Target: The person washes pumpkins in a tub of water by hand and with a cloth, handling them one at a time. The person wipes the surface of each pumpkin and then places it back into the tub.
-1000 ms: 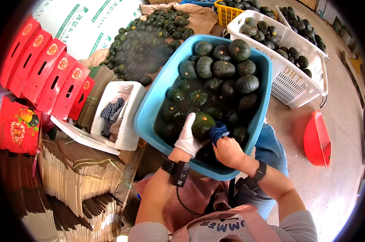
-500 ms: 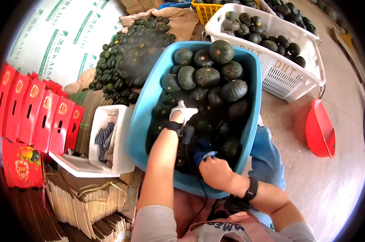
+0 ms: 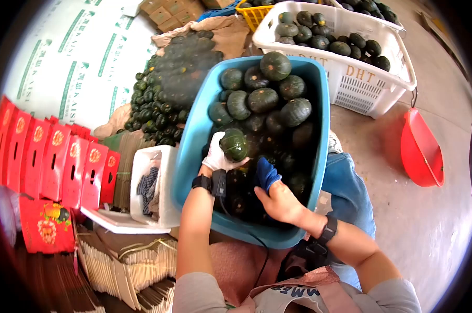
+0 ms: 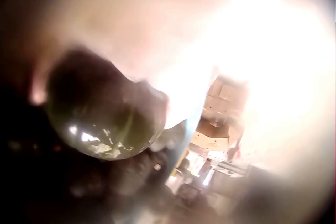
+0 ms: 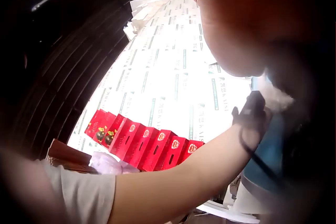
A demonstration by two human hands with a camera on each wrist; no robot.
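In the head view my white-gloved left hand [image 3: 214, 155] grips a wet, dark green pumpkin [image 3: 234, 144], thumb and fingers around its side. The same pumpkin [image 4: 107, 124] shows shiny and close in the left wrist view. My bare right hand [image 3: 282, 202] holds a bunched blue cloth [image 3: 267, 173] just right of that pumpkin. Both hands are over a blue tub [image 3: 191, 125] of dark water. More pumpkins [image 3: 263, 99] are piled toward its far end, and several lie partly under the water. In the right wrist view the cloth is hidden.
A white crate [image 3: 350, 78] of pumpkins stands behind the tub, and a red basin [image 3: 421, 151] is on the floor to the right. At left are a foam box [image 3: 168, 182], red cartons [image 3: 63, 161] and flattened cardboard [image 3: 142, 271]. A pumpkin heap [image 3: 155, 112] lies beyond.
A second ago the left hand held a pumpkin against the cloth; half a second ago it reached over the tub with no pumpkin visible in it. Now it grips one. The right hand keeps the cloth.
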